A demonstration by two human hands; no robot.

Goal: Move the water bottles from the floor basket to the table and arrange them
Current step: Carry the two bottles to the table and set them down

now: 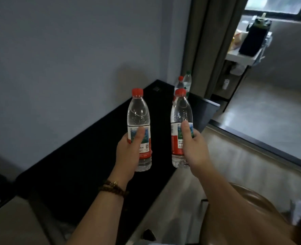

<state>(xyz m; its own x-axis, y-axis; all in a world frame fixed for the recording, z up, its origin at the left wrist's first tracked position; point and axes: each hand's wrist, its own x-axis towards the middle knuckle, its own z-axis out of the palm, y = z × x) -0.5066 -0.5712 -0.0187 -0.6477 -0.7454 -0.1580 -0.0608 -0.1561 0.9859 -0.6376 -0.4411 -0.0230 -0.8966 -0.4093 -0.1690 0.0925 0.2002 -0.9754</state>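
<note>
My left hand (129, 152) grips a clear water bottle (138, 114) with a red cap and red label, upright over the black table (86, 165). My right hand (193, 147) grips a second red-capped bottle (181, 110), also upright, a little to the right. At the table's far end stand two more bottles: one red-capped (179, 84) and one green-capped (187, 81), partly hidden behind the bottle in my right hand. The floor basket is out of view.
A grey wall runs along the table's left side. A curtain (204, 41) hangs beyond the far end. A white shelf (241, 57) with a dark bag stands at the back right. A brown chair back (255, 197) is at lower right.
</note>
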